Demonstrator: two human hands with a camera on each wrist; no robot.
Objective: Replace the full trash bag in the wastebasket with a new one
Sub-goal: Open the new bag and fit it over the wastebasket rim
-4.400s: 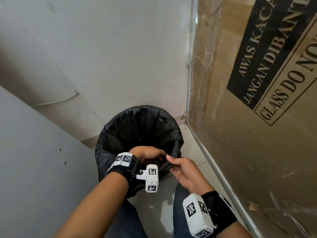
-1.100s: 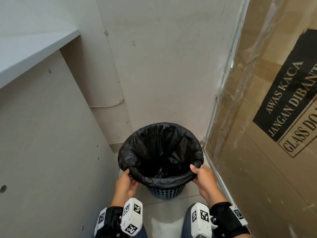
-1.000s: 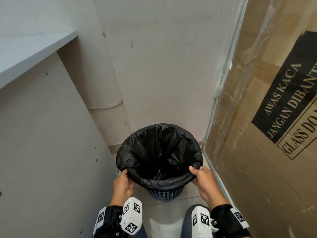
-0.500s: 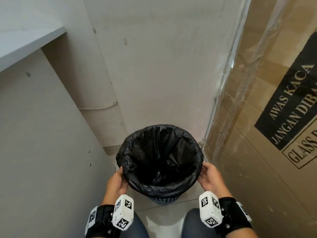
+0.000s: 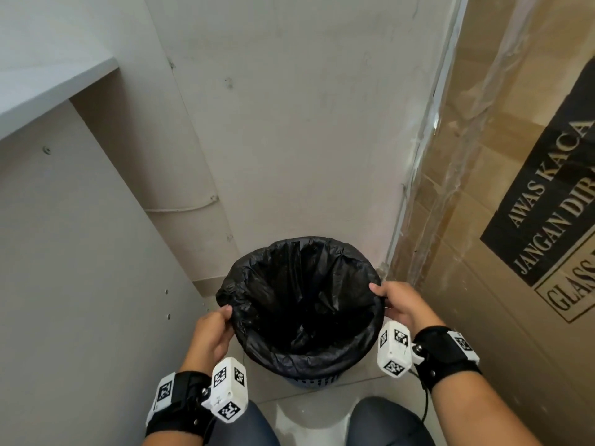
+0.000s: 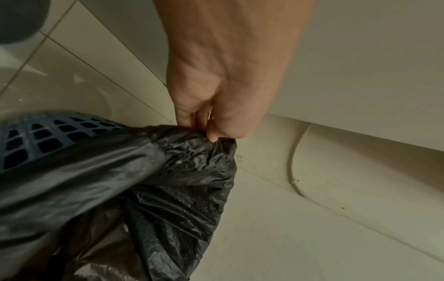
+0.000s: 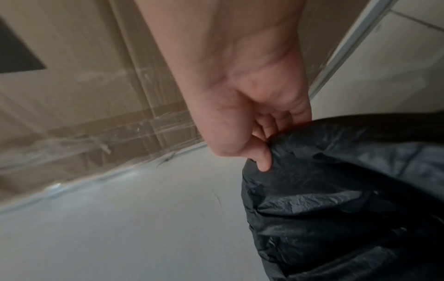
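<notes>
Both hands grip the black trash bag [image 5: 302, 304] at its folded-over rim: from my remote seat I see the left hand [image 5: 211, 333] pinching a gathered fold on the near-left side, thumb on top and fingers curled beneath, while the right hand [image 5: 401, 300] clamps the plastic on the right side the same way. The bag lines the dark blue lattice wastebasket [image 5: 310, 379], its mouth spread wide and its overhang draped down the outside; I see no rubbish inside, though the bottom is too dark to be sure.

The risk, as I judge it, lies in the thin film. A hard tug from either pinch could tear it at the fingers [image 6: 211, 131], or drag the opposite rim off the basket and let the liner slump inside. Pulling unevenly could also tip the light basket on the glossy tiled floor [image 5: 322, 413]. Just beyond the right hand stands a taped cardboard box [image 5: 515, 220] marked as glass, with a wall [image 5: 306, 123] behind, leaving little room to swing an elbow.
</notes>
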